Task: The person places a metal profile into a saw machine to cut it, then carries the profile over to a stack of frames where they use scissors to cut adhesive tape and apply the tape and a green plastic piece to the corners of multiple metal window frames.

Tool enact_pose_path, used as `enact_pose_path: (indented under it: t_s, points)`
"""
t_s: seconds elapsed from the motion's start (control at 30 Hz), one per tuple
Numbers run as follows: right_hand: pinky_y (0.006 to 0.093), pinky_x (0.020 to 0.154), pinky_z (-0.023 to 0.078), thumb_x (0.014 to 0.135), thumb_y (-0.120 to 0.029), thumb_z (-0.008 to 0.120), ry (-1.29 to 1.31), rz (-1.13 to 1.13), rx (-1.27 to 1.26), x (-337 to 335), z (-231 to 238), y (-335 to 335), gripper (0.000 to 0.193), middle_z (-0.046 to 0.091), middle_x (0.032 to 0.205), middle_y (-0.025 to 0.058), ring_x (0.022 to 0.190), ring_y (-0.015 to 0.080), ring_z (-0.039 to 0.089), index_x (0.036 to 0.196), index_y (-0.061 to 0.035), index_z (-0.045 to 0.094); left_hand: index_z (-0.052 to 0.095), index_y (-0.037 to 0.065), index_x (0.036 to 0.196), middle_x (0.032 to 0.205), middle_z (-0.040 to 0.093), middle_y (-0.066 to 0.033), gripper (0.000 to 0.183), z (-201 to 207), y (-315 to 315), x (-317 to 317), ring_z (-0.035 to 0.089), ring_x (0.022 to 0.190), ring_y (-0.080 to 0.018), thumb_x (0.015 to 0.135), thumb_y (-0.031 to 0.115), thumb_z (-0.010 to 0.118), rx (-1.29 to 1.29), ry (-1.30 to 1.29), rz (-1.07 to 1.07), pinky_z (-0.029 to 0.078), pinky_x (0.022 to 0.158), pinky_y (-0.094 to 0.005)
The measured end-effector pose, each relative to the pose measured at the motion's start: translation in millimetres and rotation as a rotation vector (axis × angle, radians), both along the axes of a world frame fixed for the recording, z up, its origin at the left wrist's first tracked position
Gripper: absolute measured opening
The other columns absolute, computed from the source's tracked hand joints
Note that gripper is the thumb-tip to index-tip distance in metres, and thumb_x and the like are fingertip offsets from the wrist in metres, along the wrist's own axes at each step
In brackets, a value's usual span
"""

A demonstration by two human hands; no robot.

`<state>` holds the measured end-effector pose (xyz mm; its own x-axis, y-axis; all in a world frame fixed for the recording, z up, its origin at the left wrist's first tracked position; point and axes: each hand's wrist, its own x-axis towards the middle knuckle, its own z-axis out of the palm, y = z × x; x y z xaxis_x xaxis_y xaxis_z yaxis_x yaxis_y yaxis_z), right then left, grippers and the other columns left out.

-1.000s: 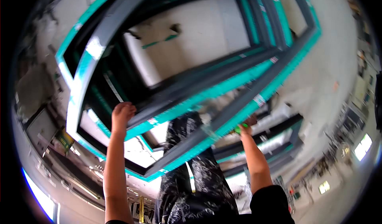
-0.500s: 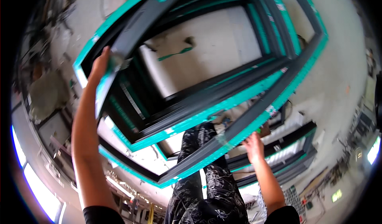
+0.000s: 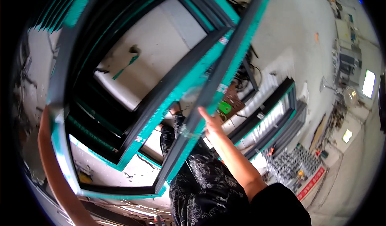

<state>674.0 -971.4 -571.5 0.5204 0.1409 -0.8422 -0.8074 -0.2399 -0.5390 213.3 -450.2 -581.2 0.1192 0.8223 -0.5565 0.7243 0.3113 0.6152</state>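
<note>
Both my hands hold a large dark grey window frame (image 3: pixel 217 71) edged with green protective film, tilted across the view. My left hand (image 3: pixel 47 115) is closed on its left bar, the fingers mostly hidden behind it. My right hand (image 3: pixel 211 123) grips the near bar beside a wrap of clear tape, one digit lying along the bar's surface and the rest hidden. Beyond the held frame is a stack of similar dark frames (image 3: pixel 177 83) with green edges. A bare floor patch with a green scrap (image 3: pixel 126 67) shows through their openings.
To the right lie more dark frames (image 3: pixel 261 125) on a pale ribbed surface. A green roll (image 3: pixel 224 107) sits on a brown piece near dark cables. Grey stacked pieces (image 3: pixel 291 163) stand farther right, beside a red strip (image 3: pixel 311 184). My legs (image 3: pixel 205 177) are close below the held frame.
The held frame and the stack have shifted left in view as my view turned. My right hand now sits higher on the near bar, and more of the right-hand floor shows.
</note>
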Motion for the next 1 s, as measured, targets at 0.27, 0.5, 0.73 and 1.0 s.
enact_pose_path:
  t_s: [0.27,0.5,0.73,1.0]
  points:
    - [0.0366,0.099,0.042,0.078,-0.032,0.081,0.251,-0.097,0.169,-39.3,74.8,-19.6,0.062,0.061,0.118,0.0086,0.110,0.0208,0.056,0.125,-0.0037,0.051,0.049,0.000,0.134,0.119,0.058,-0.0086,0.068,219.4,-107.6,38.3,0.054,0.105,-0.0189,0.094,0.054,0.051,0.009,0.143,-0.042,0.041,0.095,-0.0340]
    - [0.0345,0.094,0.041,0.080,-0.050,0.074,0.102,0.011,0.161,-94.2,98.5,-62.6,0.065,0.060,0.116,0.0100,0.108,0.0174,0.054,0.122,-0.0044,0.053,0.048,0.000,0.135,0.120,0.058,-0.0092,0.069,367.9,-194.8,85.7,0.054,0.106,-0.0196,0.093,0.054,0.053,-0.010,0.129,-0.134,0.042,0.095,-0.0340]
    - [0.0381,0.094,0.043,0.072,-0.063,0.074,0.100,0.005,0.144,-136.1,137.8,-98.7,0.087,0.056,0.120,0.0152,0.108,0.0228,0.055,0.127,-0.0001,0.047,0.048,0.000,0.135,0.120,0.058,-0.0098,0.069,476.4,-268.6,108.4,0.054,0.107,-0.0203,0.092,0.054,0.054,0.009,0.075,-0.325,0.042,0.094,-0.0341]
    - [0.0403,0.090,0.043,0.068,-0.072,0.069,0.036,-0.065,0.147,-217.5,156.8,-157.9,0.096,0.058,0.118,0.0173,0.109,0.0267,0.055,0.127,0.0021,0.052,0.047,0.001,0.136,0.121,0.058,-0.0105,0.070,561.8,-357.1,110.2,0.055,0.108,-0.0210,0.092,0.054,0.055,-0.007,0.019,-0.576,0.043,0.094,-0.0341]
